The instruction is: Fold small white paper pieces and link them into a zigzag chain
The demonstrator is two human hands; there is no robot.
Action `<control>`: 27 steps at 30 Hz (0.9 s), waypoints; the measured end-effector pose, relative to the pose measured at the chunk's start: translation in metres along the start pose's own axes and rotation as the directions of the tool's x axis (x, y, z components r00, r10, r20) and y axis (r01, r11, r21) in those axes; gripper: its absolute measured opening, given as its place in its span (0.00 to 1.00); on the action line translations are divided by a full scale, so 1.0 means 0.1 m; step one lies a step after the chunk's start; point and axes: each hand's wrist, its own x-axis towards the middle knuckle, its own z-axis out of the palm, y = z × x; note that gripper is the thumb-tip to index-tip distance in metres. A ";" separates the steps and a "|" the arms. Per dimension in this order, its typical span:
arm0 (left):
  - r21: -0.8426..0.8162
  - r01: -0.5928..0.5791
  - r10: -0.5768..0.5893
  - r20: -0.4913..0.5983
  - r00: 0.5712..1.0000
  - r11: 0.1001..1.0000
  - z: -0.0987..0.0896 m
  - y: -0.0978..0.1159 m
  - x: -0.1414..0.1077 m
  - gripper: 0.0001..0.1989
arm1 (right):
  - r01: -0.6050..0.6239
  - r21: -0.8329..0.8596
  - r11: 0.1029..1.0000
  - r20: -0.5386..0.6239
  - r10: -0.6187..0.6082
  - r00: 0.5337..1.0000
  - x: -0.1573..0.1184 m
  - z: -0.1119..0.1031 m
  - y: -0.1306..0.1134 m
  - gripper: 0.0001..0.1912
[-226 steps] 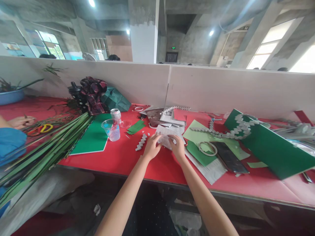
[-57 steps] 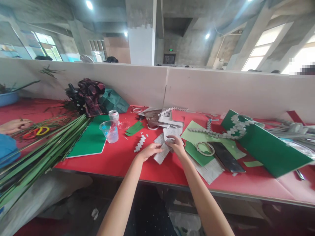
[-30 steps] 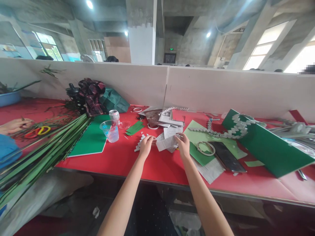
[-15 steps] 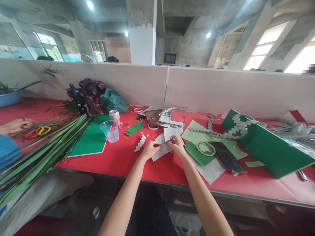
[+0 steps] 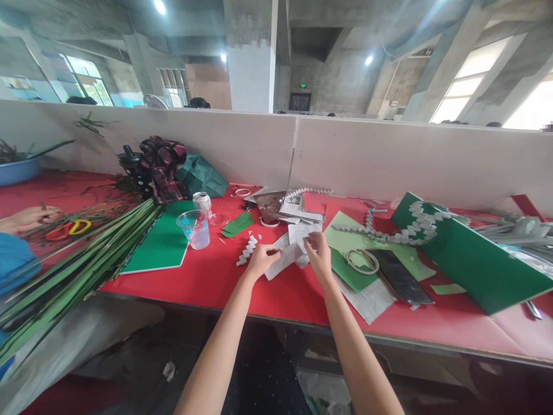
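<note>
My left hand (image 5: 260, 260) is closed, thumb and index finger together, at the left side of a printed paper sheet (image 5: 281, 262). What it pinches, if anything, is too small to make out. Across the sheet, my right hand (image 5: 318, 253) has its fingers curled in near a second whitish paper (image 5: 299, 233); its fingertips are partly hidden, and anything between them is not clear. Left of my left hand lies a short zigzag chain of folded paper (image 5: 247, 251). A longer folded chain (image 5: 406, 235) hangs over an upright green board (image 5: 470, 259) on the right.
A phone (image 5: 401, 276) and white rings (image 5: 362, 262) lie right of my hands. At the left stand a plastic cup (image 5: 196, 230) and a can (image 5: 202, 203) near long green leaves (image 5: 99, 253). A co-worker's hand (image 5: 32, 219) is at far left, beside scissors (image 5: 67, 229).
My hands have drawn apart; the right has shifted slightly right and the left slightly left. More of the printed paper shows between them.
</note>
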 end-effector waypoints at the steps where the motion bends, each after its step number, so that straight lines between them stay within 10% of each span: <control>1: -0.017 0.006 -0.005 0.012 1.000 1.000 0.01 -0.01 0.00 0.10 | 0.008 -0.007 1.000 0.093 -0.008 0.996 -0.01 0.02 0.00 0.12; 4: -0.056 0.031 -0.030 0.020 0.999 0.998 0.03 -0.06 0.01 0.12 | 0.047 -0.069 0.997 0.283 -0.026 0.959 -0.03 0.08 0.00 0.10; 15: 0.039 0.010 -0.012 0.047 0.999 0.999 0.04 -0.02 0.00 0.10 | 0.131 -0.027 0.991 0.424 -0.107 0.899 -0.07 0.16 -0.06 0.07; 22: 0.014 0.041 -0.041 -0.001 0.999 0.999 0.01 -0.04 0.02 0.10 | -0.014 -0.019 1.000 0.060 0.015 0.998 0.00 0.06 -0.01 0.09; 27: 0.142 0.138 -0.099 -0.251 0.963 0.980 -0.04 -0.11 0.02 0.08 | -0.054 0.040 0.998 -0.269 0.063 0.961 0.06 -0.08 0.06 0.13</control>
